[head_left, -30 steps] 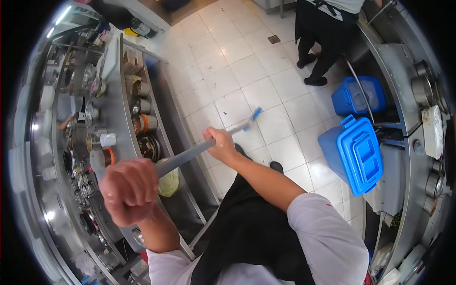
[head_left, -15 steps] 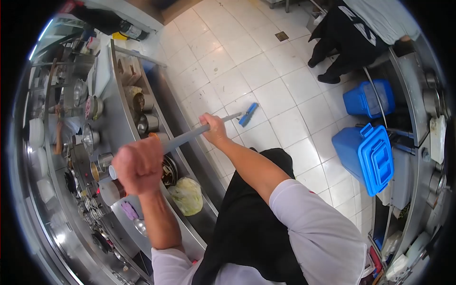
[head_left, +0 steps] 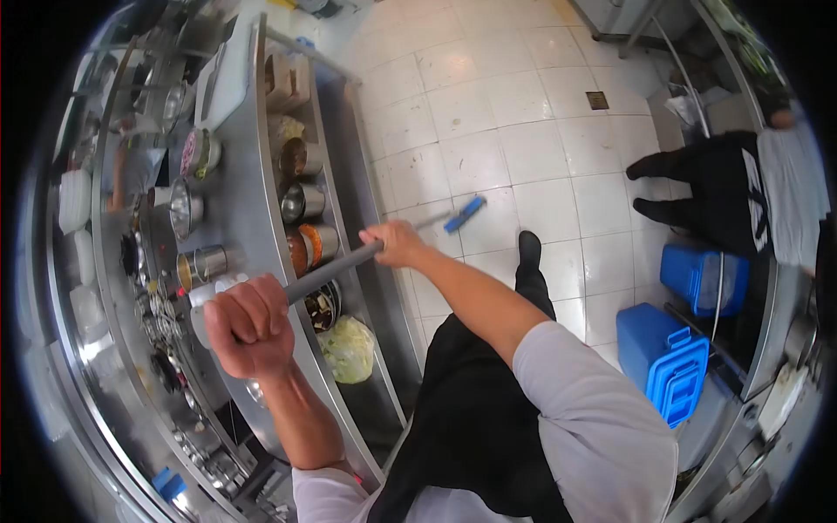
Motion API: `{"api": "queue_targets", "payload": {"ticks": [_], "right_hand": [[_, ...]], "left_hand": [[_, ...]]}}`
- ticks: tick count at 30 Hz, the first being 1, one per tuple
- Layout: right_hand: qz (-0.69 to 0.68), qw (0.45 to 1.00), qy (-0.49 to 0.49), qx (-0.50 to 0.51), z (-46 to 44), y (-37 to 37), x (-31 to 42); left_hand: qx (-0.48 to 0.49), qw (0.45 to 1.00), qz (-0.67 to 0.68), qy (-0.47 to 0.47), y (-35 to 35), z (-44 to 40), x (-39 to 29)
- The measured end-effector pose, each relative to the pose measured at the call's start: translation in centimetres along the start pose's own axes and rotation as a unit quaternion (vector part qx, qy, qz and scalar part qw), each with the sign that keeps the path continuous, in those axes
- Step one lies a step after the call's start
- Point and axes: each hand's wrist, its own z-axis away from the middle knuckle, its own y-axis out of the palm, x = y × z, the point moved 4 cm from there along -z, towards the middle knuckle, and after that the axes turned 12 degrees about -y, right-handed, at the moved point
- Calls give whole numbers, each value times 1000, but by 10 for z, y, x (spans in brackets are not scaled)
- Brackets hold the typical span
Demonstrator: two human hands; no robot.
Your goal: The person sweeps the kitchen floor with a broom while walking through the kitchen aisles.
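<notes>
A long grey pole runs slantwise from my chest side to the floor; it belongs to a floor brush (head_left: 465, 214) with a narrow blue head. Its bristles are too small to make out. My left hand (head_left: 250, 326) is closed in a fist around the upper end of the pole. Farther down, my right hand (head_left: 398, 244) wraps round the same pole. The blue head rests on the white tiles, ahead of my black boot (head_left: 529, 253).
Along the left stands a steel counter (head_left: 248, 187) with bowls, pots and a bagged cabbage-like vegetable (head_left: 350, 350) on its lower shelf. Blue lidded bins (head_left: 649, 344) stand at right. Beyond them a person (head_left: 728, 192) in black trousers stands by another counter. A drain (head_left: 597, 100) is set in the floor.
My view has turned and moved, so the counter, bins and person appear shifted. My boot has come into sight. Both hands keep hold of the pole, and the brush head appears slightly farther right.
</notes>
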Motion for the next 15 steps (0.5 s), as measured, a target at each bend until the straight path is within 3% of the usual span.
{"api": "queue_targets", "payload": {"ticks": [3,5,7,10,12,13,14,15], "right_hand": [[-1,1000,3,-20,-33,-16,-6],[-31,999,-20,-35,-39,-5,-2],[-65,993,-78,-51,-34,14,20],[-124,985,-112,-43,2,43,83],[-104,994,-26,1,24,67,104],[-108,994,-29,5,27,77,100],[-137,990,18,10,38,92,83],[-163,984,65,15,50,106,63]], "left_hand": [[17,996,-71,59,0,-1,5],[-14,995,-79,63,-6,9,-1],[23,992,-72,99,-15,26,-26],[8,996,-46,75,-30,43,-79],[-29,999,26,19,-44,46,-92],[-223,974,23,-10,-54,41,-81],[-408,912,21,-41,-58,38,-64],[-409,912,21,-41,-60,39,-48]]}}
